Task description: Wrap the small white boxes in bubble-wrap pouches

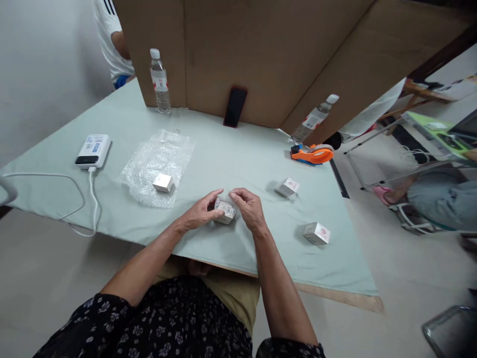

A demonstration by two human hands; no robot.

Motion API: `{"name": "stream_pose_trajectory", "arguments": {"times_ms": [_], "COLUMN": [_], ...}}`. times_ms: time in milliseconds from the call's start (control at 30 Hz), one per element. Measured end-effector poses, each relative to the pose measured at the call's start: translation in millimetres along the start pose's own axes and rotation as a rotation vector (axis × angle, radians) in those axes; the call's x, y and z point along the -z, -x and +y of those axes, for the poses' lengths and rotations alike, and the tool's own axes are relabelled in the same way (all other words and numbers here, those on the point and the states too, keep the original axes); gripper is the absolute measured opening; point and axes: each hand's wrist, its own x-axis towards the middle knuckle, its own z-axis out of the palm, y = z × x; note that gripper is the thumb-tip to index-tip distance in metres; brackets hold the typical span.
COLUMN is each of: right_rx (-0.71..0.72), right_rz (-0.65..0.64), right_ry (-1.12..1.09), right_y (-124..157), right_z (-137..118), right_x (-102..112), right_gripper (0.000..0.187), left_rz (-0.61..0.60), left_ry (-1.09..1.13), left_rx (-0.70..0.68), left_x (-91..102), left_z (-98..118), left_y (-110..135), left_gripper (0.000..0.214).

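Observation:
Both my hands meet near the front middle of the table over a small box in clear wrap (225, 211). My left hand (201, 213) curls its fingers round the box's left side, and my right hand (249, 208) pinches its right side. A small white box (163, 182) lies on a sheet of bubble wrap (158, 161) to the left. To the right sit two more small white boxes: the first (287, 187) farther back, the second (316, 233) nearer the front edge.
The table has a pale green cloth (223, 154). On it are a white power bank (93, 150) with cable, two water bottles, one at the back left (160, 81) and one at the back right (313, 119), a black phone (235, 106) against a cardboard screen (238, 54), and an orange tape dispenser (312, 153). Other people sit behind and to the right.

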Motion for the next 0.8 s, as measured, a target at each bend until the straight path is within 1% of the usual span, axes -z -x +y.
{"name": "stream_pose_trajectory", "arguments": {"times_ms": [133,233,400,433,500,567,633,800], "right_rx": [0.172,0.284,0.380,0.394,0.417,0.426,0.424,0.424], "right_rz": [-0.009,-0.017,-0.098,-0.101,-0.099,-0.096,-0.095,-0.079], "right_ry": [0.241,0.401,0.555,0.578,0.606,0.615,0.618,0.680], "right_y": [19,31,40,41,41,40,38,37], "right_z": [-4,-4,-3,-2,1,4,8,9], "right_x": [0,1,5,6,6,6,5,0], "right_gripper": [0.016,0.017,0.018,0.019,0.019,0.018,0.018,0.021], "left_rz": [0.070,0.117,0.158,0.156,0.109,0.036,-0.008,0.009], "left_ry": [-0.067,-0.135,-0.212,-0.204,-0.164,-0.131,-0.135,-0.162], "left_rx": [0.012,-0.005,-0.018,-0.018,-0.021,-0.028,-0.026,-0.003], "left_x": [-2.5,-5.9,-9.1,-8.3,-5.4,-1.7,1.1,0.7], "left_z": [-4,-5,0,1,2,3,4,8], "left_y": [-2,-3,-1,-1,1,3,5,4], "left_gripper": [0.072,0.065,0.059,0.058,0.059,0.065,0.071,0.063]}}
